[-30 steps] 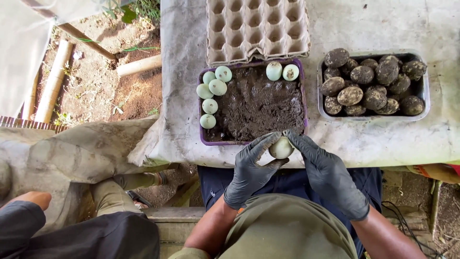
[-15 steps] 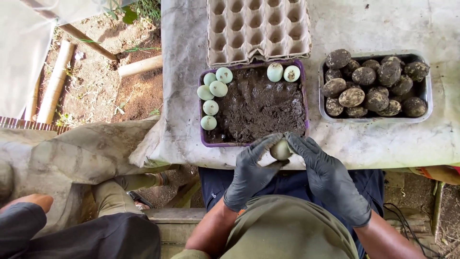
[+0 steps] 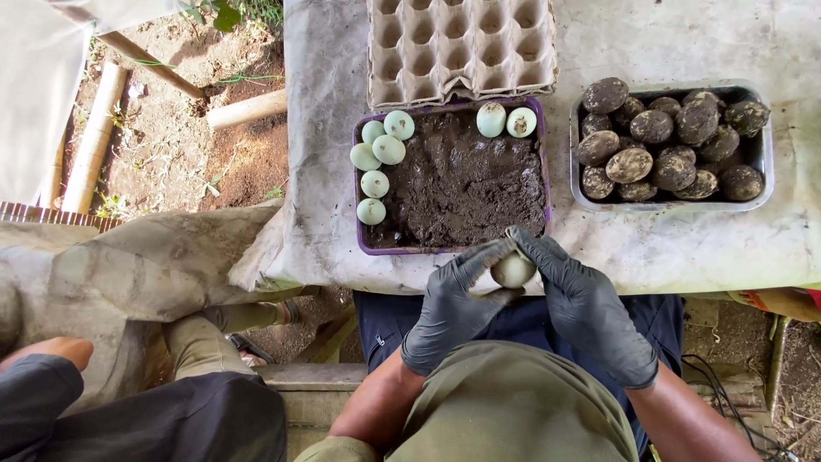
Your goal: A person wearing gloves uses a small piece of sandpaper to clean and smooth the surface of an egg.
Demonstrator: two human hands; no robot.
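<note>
A purple tray (image 3: 363, 224) of dark mud sits on the cloth-covered surface (image 3: 684, 248), with pale green eggs (image 3: 376, 158) lined along its left side and two more at its top edge. Behind it lies an empty cardboard egg carton (image 3: 462, 47); to the right, a metal tray (image 3: 761, 154) holds mud-coated eggs (image 3: 667, 145). Another person's sleeve (image 3: 34, 393) shows at lower left. Just in front of the purple tray, the black-gloved left hand (image 3: 449, 304) and right hand (image 3: 590, 312) cup one pale egg (image 3: 513, 270) between their fingertips.
</note>
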